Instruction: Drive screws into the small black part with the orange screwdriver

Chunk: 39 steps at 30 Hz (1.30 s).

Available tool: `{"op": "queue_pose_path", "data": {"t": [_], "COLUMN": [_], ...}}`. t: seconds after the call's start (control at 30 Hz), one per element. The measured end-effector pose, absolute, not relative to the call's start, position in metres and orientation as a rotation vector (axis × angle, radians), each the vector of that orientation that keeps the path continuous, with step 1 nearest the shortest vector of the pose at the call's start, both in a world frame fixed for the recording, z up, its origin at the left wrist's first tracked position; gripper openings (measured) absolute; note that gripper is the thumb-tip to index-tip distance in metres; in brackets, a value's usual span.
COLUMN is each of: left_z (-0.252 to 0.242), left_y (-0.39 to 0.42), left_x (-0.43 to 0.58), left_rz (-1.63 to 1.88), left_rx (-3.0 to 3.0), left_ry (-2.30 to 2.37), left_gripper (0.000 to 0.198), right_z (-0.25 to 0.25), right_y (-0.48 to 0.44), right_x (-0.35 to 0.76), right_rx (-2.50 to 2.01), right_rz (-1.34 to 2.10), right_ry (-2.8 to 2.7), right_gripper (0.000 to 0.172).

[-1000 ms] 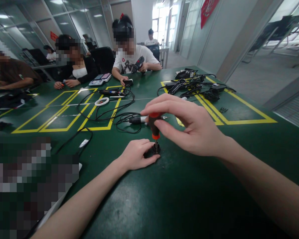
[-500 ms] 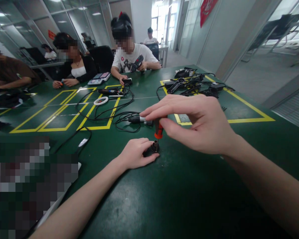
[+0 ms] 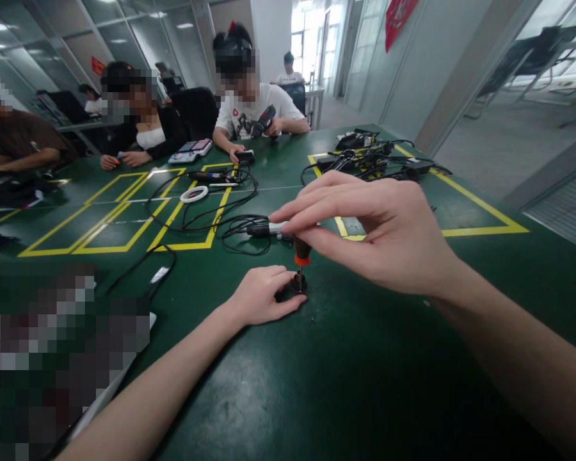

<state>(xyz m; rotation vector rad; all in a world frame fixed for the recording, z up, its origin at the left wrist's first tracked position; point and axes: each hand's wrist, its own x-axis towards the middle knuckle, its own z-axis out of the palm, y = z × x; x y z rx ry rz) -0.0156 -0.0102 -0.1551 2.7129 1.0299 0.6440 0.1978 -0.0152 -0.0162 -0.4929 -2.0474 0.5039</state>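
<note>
My right hand [image 3: 365, 230] is closed on a screwdriver [image 3: 302, 253] with a dark handle and an orange collar, gripped near the top by the fingertips. The screwdriver stands nearly upright, its metal shaft pointing down into a small round dark part [image 3: 298, 282] on the green table [image 3: 326, 371]. Thumb and fingers of my left hand [image 3: 264, 296] pinch that part from the left and press it against the tabletop. The screwdriver's tip is hidden inside the part, so I cannot tell what it touches.
Behind my hands lie coiled black cables [image 3: 249, 230] and a white ring [image 3: 194, 194]. A pile of black devices [image 3: 365, 157] sits inside yellow tape at the back right. Across the table, a person [image 3: 256, 109] holds a power drill [image 3: 264, 121]. A blurred-out object [image 3: 67, 358] lies at left.
The screwdriver has gone from a slight tilt to nearly upright, its handle shifting a little left. My right fingers have turned slightly around it. My left hand has stayed in place.
</note>
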Motion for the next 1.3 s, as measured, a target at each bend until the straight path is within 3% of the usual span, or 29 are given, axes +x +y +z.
{"op": "queue_pose_path", "data": {"t": [0.2, 0.43, 0.63, 0.93, 1.13, 1.3], "left_z": [-0.1567, -0.1559, -0.1558, -0.1569, -0.1568, -0.1580], "left_y": [-0.0094, -0.0099, -0.0100, -0.0099, -0.0099, -0.0089], "left_x": [-0.0154, -0.0157, -0.0155, -0.0157, -0.0160, -0.0156], "left_rz": [0.661, 0.635, 0.635, 0.693, 0.685, 0.649], "left_rx": [2.709, 2.709, 2.708, 2.703, 2.716, 2.743], "left_ry": [1.017, 1.030, 1.041, 1.001, 0.998, 1.033], "left_gripper": [0.024, 0.025, 0.026, 0.025, 0.024, 0.025], "right_z": [-0.0149, -0.0153, -0.0150, -0.0171, -0.0142, -0.0143], "right_y": [-0.0180, -0.0177, -0.0183, -0.0138, -0.0176, -0.0157], "right_x": [0.1982, 0.1959, 0.1962, 0.1959, 0.1976, 0.1983], "right_rx": [-0.528, -0.546, -0.594, -0.583, -0.606, -0.648], "right_rz": [0.547, 0.574, 0.657, 0.537, 0.737, 0.703], "right_ry": [-2.051, -2.009, -1.992, -2.031, -1.969, -1.981], "right_gripper": [0.032, 0.013, 0.024, 0.017, 0.026, 0.019]}}
